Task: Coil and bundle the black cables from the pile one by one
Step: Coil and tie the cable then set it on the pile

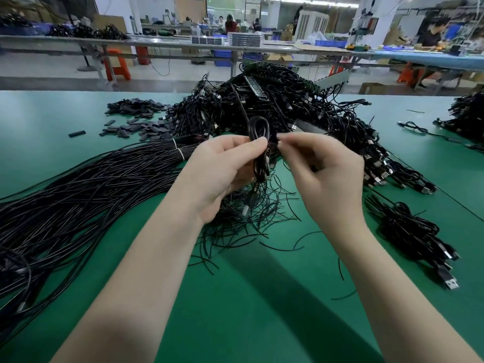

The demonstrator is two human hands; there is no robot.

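Black coiled cable (258,142), pinched between left fingers (255,146)

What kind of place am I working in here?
Most likely a cable assembly factory: a green workbench heaped with a pile of black cables, and other workers at long benches behind.

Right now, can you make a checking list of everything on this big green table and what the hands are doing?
Surface: green table, mostly covered at the far side.
Job's things: folded cable held up; big tangled pile behind it.
Clutter: short black ties under the hands; small dark sleeves far left.
Grippers: left hand grips the folded cable; right hand pinches something thin beside it.
Cables: long banded bunch on the left; finished bundles on the right.
Surroundings: benches and seated workers behind.
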